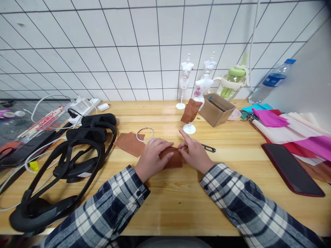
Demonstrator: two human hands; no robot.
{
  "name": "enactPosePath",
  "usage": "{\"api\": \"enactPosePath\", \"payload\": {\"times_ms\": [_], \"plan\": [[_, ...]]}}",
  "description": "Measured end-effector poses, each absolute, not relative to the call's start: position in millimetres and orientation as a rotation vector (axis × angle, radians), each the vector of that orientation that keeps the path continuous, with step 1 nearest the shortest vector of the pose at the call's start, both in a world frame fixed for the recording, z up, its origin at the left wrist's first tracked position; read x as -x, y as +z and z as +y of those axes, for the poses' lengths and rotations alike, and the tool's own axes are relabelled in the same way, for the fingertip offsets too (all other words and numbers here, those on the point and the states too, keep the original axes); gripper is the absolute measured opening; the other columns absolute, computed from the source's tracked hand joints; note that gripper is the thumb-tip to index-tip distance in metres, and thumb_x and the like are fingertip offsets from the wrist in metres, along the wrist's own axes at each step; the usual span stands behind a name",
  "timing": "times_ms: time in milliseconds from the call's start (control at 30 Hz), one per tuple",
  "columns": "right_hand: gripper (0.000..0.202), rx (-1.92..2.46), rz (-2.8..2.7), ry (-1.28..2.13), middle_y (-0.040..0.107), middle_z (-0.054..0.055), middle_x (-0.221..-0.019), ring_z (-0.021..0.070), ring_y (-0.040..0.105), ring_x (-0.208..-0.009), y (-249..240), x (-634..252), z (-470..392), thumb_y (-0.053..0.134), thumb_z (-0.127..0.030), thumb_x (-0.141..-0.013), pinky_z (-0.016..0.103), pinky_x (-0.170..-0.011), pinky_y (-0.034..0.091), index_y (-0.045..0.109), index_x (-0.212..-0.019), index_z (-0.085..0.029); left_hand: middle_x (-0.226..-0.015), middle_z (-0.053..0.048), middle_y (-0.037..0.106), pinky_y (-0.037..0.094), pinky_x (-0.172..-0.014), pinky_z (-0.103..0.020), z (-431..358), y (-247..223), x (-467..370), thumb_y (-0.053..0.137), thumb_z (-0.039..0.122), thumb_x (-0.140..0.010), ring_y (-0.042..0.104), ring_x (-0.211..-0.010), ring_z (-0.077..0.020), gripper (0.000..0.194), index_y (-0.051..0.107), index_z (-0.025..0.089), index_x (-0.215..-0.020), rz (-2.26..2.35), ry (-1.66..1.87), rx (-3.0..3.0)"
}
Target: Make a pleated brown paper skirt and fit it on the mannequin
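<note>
A small piece of brown fabric (173, 161) lies on the table in front of me, partly covered by both hands. My left hand (154, 156) rests on its left side, fingers stretched out and thumb apart, pressing it to the wood. At the fabric's upper right edge, my right hand (195, 152) pinches it, with one finger raised; the exact grip is partly hidden. Beside the right hand lies a small black tool (208, 148), its other end covered by the hand. Another brown fabric piece (130, 143) and a white ring (145, 134) are beyond my left hand.
Small white mannequins (185, 77) stand at the back, one draped with brown cloth (191, 111). Nearby are a cardboard box (218, 112) and a green-lidded cup (232, 81). Black headsets (90, 144) with cables crowd the left. Coloured fabrics (289, 129) and a phone (292, 168) lie right.
</note>
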State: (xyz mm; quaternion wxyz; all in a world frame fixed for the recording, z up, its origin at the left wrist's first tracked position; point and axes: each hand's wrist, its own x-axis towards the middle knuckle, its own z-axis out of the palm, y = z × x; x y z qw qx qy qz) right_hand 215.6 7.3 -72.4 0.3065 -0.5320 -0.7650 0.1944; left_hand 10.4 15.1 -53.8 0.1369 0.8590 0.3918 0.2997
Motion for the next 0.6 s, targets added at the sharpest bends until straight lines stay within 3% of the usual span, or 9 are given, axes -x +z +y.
{"api": "enactPosePath", "payload": {"times_ms": [133, 233, 367, 600], "plan": [[0.080, 1.287, -1.974, 0.721, 0.070, -0.002, -0.086, 0.0177, 0.061, -0.082, -68, -210, -5, 0.057, -0.010, -0.079, 0.034, -0.082, 0.047, 0.021, -0.150, -0.024, -0.118, -0.007, 0.067, 0.029, -0.105, -0.049, 12, -51, -12, 0.064, 0.041, -0.084, 0.049, -0.122, -0.0280, 0.036, 0.064, 0.023, -0.116, 1.140, 0.770, -2.540], [0.075, 1.256, -1.936, 0.782, 0.069, -0.002, -0.086, 0.0162, 0.061, -0.079, -68, -206, -8, 0.056, -0.010, -0.078, 0.032, -0.078, 0.047, 0.027, -0.147, -0.025, -0.105, -0.004, 0.071, 0.020, -0.106, -0.055, 10, -50, -13, 0.063, 0.040, -0.085, 0.057, -0.108, -0.0265, 0.025, 0.068, 0.027, -0.105, 1.191, 0.666, -2.523], [0.072, 1.276, -1.910, 0.807, 0.069, -0.001, -0.087, 0.0153, 0.059, -0.075, -70, -206, -7, 0.057, -0.011, -0.078, 0.031, -0.074, 0.047, 0.031, -0.144, -0.024, -0.086, -0.001, 0.072, 0.020, -0.102, -0.055, 10, -52, -12, 0.065, 0.034, -0.083, 0.061, -0.089, -0.0225, 0.012, 0.071, 0.028, -0.092, 1.239, 0.648, -2.476], [0.070, 1.270, -1.939, 0.843, 0.070, -0.001, -0.086, 0.0152, 0.061, -0.075, -69, -208, -8, 0.058, -0.011, -0.079, 0.031, -0.074, 0.048, 0.032, -0.143, -0.024, -0.080, 0.000, 0.073, 0.017, -0.102, -0.055, 13, -55, -10, 0.064, 0.030, -0.084, 0.062, -0.085, -0.0214, 0.008, 0.072, 0.028, -0.084, 1.198, 0.635, -2.462]]}}
